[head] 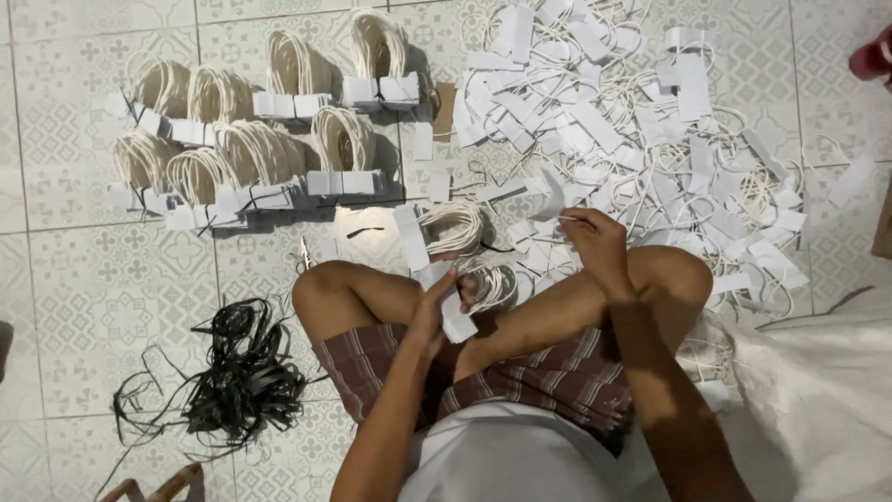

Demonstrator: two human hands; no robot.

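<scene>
Gripping a tag bundle (455, 311), left hand (435, 307); right hand (595, 244) pinches one loose tag (555, 197).

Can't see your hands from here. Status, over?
Left hand holds a stack of white tags. Right hand pinches a cord over the loose pile. Nothing in the way.

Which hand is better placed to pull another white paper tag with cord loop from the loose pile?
Probably the right hand: it is already at the edge of the loose pile of white corded tags, while the left hand holds a gathered stack of tags.
</scene>
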